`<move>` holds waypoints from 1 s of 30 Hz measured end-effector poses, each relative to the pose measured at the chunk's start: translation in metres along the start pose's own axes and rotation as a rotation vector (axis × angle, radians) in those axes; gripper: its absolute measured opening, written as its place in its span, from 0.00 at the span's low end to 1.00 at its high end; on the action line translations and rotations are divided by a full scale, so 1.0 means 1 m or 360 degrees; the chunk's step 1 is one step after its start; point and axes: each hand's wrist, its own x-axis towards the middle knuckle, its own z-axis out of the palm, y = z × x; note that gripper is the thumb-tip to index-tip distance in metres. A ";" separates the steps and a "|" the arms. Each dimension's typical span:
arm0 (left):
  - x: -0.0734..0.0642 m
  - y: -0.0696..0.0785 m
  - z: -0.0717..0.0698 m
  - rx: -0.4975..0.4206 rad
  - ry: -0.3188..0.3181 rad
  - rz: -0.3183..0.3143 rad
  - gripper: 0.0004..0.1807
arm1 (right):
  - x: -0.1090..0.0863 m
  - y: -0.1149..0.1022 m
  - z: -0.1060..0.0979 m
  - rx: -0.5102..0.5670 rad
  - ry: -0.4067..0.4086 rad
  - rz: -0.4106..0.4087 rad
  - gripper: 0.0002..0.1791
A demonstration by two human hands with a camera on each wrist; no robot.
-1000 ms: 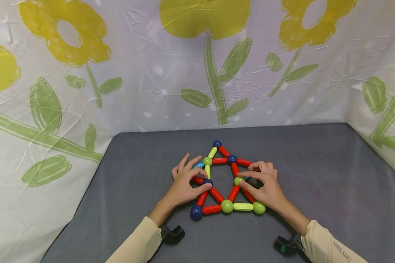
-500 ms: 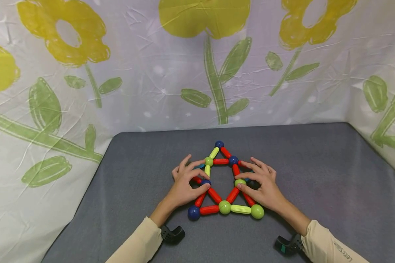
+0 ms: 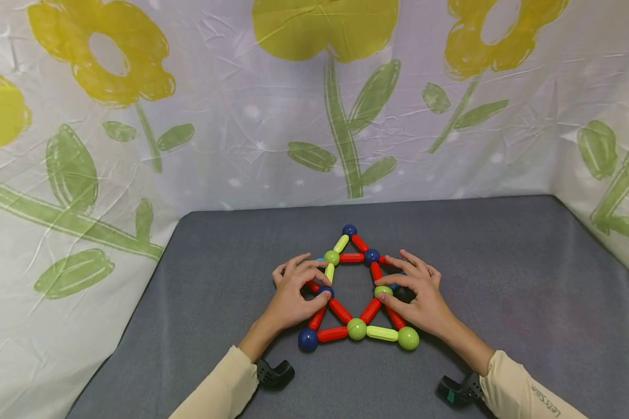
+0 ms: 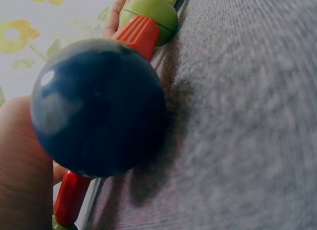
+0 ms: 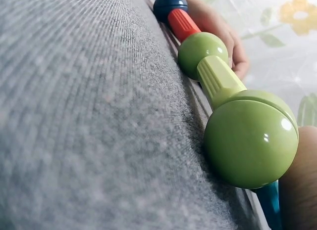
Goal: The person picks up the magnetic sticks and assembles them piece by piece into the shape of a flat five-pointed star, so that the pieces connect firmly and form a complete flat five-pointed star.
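A flat frame of balls and rods lies on the grey table. My left hand (image 3: 293, 294) pinches the dark blue ball (image 3: 325, 292) at its left side between thumb and finger. On the opposite side, the thumb and index finger of my right hand (image 3: 419, 297) pinch a green ball (image 3: 383, 292). Red rods (image 3: 340, 312) slope from both held balls to the front middle green ball (image 3: 356, 329). A dark blue corner ball (image 4: 99, 109) looms large in the left wrist view. The right wrist view shows a green corner ball (image 5: 250, 141) joined to a yellow-green rod (image 5: 218, 81). My hands partly hide blue rods.
The frame's far tip is a dark blue ball (image 3: 349, 231). The grey tabletop (image 3: 230, 244) stretches around the frame. Behind it hangs a white cloth (image 3: 230, 116) printed with yellow flowers. Black wrist camera mounts (image 3: 275, 373) sit below both hands.
The frame's near part has shifted slightly left and towards me, with its far tip a little right. My right fingers have spread and settled around the green ball. My left hand has barely moved.
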 end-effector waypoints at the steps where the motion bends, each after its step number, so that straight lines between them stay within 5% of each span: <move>1: 0.000 0.000 0.000 -0.0001 0.0003 0.0000 0.05 | 0.000 0.000 0.000 0.0000 0.0001 0.0000 0.12; 14: -0.001 -0.002 0.001 0.0010 0.0023 0.0017 0.04 | -0.001 0.001 0.000 0.0018 0.0018 0.0018 0.15; 18: 0.000 -0.002 -0.001 -0.0020 0.0182 -0.0021 0.04 | 0.000 0.001 -0.002 0.0006 0.0172 0.0133 0.21; 24: 0.002 -0.006 -0.004 0.0014 0.0587 -0.0369 0.14 | 0.001 -0.004 -0.005 -0.0186 0.0403 0.0573 0.22; 30: 0.002 -0.009 -0.008 0.0082 0.0507 -0.0619 0.19 | 0.001 -0.003 -0.005 -0.0260 0.0427 0.0621 0.22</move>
